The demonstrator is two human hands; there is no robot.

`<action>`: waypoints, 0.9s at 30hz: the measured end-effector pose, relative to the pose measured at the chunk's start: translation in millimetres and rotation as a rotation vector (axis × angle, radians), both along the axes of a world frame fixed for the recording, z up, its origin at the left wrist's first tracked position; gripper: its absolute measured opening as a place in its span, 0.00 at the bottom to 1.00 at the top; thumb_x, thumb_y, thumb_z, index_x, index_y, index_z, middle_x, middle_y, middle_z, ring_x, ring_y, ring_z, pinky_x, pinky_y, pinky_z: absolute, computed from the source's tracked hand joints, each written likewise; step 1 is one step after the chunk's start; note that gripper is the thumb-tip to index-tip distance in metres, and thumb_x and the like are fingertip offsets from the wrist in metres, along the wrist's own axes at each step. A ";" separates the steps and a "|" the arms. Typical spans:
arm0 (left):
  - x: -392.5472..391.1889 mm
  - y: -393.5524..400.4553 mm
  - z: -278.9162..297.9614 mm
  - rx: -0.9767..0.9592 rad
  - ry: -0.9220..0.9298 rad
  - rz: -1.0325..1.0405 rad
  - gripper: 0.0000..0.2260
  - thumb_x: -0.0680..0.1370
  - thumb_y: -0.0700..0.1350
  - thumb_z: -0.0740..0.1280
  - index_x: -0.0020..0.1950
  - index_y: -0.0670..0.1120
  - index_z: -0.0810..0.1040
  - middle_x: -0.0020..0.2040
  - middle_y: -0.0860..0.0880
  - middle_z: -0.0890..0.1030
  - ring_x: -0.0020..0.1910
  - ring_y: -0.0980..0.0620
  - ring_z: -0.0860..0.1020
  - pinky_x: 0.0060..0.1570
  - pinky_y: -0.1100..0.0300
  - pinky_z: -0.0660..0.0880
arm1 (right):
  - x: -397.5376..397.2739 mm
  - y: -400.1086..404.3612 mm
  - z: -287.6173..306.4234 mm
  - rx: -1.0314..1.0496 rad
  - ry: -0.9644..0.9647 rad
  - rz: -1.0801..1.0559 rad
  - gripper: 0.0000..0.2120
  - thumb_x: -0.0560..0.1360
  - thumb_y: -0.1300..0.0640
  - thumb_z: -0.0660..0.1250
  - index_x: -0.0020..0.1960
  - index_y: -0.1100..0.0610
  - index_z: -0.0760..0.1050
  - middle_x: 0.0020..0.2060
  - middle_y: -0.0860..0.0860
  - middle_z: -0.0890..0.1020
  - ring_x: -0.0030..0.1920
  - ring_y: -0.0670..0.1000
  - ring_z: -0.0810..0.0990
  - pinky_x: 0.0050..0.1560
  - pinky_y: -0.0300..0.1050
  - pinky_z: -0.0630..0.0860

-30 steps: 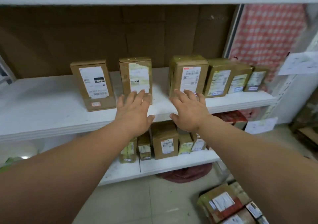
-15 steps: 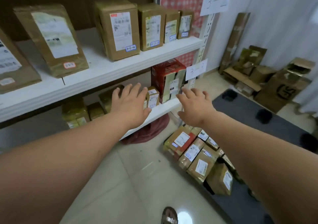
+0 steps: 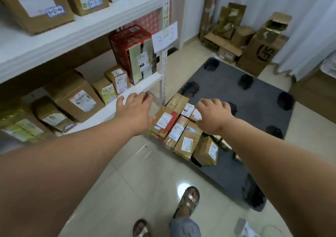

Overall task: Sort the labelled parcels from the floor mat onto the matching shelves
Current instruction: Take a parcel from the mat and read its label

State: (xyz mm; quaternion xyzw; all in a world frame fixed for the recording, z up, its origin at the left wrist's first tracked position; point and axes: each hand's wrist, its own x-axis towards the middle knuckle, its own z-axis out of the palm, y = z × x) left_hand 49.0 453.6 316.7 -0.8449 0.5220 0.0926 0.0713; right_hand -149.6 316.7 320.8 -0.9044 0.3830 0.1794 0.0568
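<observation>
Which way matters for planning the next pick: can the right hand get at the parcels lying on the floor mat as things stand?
Probably yes. The right hand is open and empty, above the parcels on the grey mat, with nothing between them.

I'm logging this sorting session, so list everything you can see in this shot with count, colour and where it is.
parcels on the mat: about seven, brown, one part red, white labels, at the near left corner of the mat
floor mat: one, grey with dark paw prints, on the tiled floor
shelves: two white boards in view, left
upper shelf parcels: at least four, brown, blue-edged tags
lower shelf parcels: about six brown or yellowish
red box: one, lower shelf, right end
sign: one, white, on the shelf post
empty cartons: several, brown, far wall
sandalled feet: two, bottom
left hand: open, empty
right hand: open, above the parcels
</observation>
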 end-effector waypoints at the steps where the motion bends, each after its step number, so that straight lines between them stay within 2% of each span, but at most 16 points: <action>1: -6.0 -12.0 -6.0 0.019 0.009 -0.009 0.31 0.81 0.61 0.56 0.80 0.53 0.50 0.81 0.50 0.51 0.79 0.46 0.49 0.74 0.41 0.47 | -6.4 -10.3 -7.2 0.019 0.015 -0.010 0.27 0.78 0.51 0.60 0.76 0.49 0.61 0.78 0.53 0.58 0.76 0.60 0.54 0.73 0.63 0.54; 6: -31.6 -77.6 -47.2 0.110 0.037 -0.027 0.29 0.81 0.61 0.56 0.80 0.54 0.53 0.81 0.50 0.52 0.79 0.47 0.50 0.75 0.42 0.48 | -35.3 -70.3 -54.1 0.117 0.068 -0.066 0.27 0.77 0.48 0.62 0.76 0.48 0.62 0.76 0.52 0.60 0.75 0.60 0.57 0.72 0.62 0.56; 12: -66.3 -141.4 -127.6 0.176 0.118 -0.058 0.29 0.79 0.61 0.58 0.78 0.54 0.57 0.79 0.50 0.58 0.77 0.46 0.56 0.73 0.42 0.55 | -68.7 -134.4 -126.4 0.218 0.127 -0.156 0.26 0.77 0.49 0.61 0.74 0.49 0.64 0.72 0.53 0.66 0.72 0.60 0.62 0.70 0.60 0.61; 16: -85.9 -165.4 -180.7 0.270 0.146 -0.093 0.26 0.79 0.60 0.56 0.76 0.54 0.60 0.77 0.50 0.60 0.76 0.46 0.58 0.71 0.42 0.55 | -89.1 -152.0 -175.7 0.331 0.167 -0.208 0.26 0.77 0.49 0.61 0.74 0.49 0.63 0.72 0.53 0.66 0.71 0.61 0.63 0.69 0.59 0.62; 18: -93.4 -176.7 -200.2 0.293 0.162 -0.132 0.25 0.80 0.59 0.55 0.76 0.53 0.61 0.76 0.50 0.61 0.75 0.46 0.59 0.71 0.43 0.57 | -99.0 -155.7 -198.2 0.387 0.177 -0.230 0.29 0.76 0.47 0.63 0.76 0.48 0.59 0.74 0.53 0.64 0.72 0.61 0.63 0.69 0.58 0.61; 20: -101.1 -190.5 -217.8 0.333 0.175 -0.169 0.25 0.81 0.58 0.56 0.76 0.53 0.60 0.76 0.50 0.61 0.74 0.46 0.60 0.71 0.44 0.56 | -108.1 -159.0 -220.8 0.430 0.174 -0.275 0.32 0.77 0.47 0.63 0.78 0.48 0.56 0.75 0.53 0.61 0.73 0.61 0.61 0.71 0.59 0.59; 22: -107.6 -204.2 -238.0 0.370 0.194 -0.208 0.26 0.81 0.59 0.57 0.76 0.53 0.59 0.76 0.50 0.61 0.75 0.46 0.59 0.71 0.44 0.55 | -116.3 -162.1 -243.9 0.459 0.176 -0.320 0.32 0.77 0.50 0.62 0.78 0.48 0.56 0.76 0.53 0.60 0.73 0.61 0.61 0.71 0.60 0.58; 27: -124.9 -235.1 -296.2 0.458 0.263 -0.285 0.28 0.80 0.59 0.57 0.78 0.53 0.55 0.76 0.50 0.62 0.74 0.46 0.59 0.72 0.42 0.53 | -135.0 -174.8 -297.7 0.501 0.155 -0.433 0.29 0.77 0.50 0.63 0.76 0.50 0.59 0.71 0.54 0.66 0.69 0.60 0.67 0.67 0.58 0.64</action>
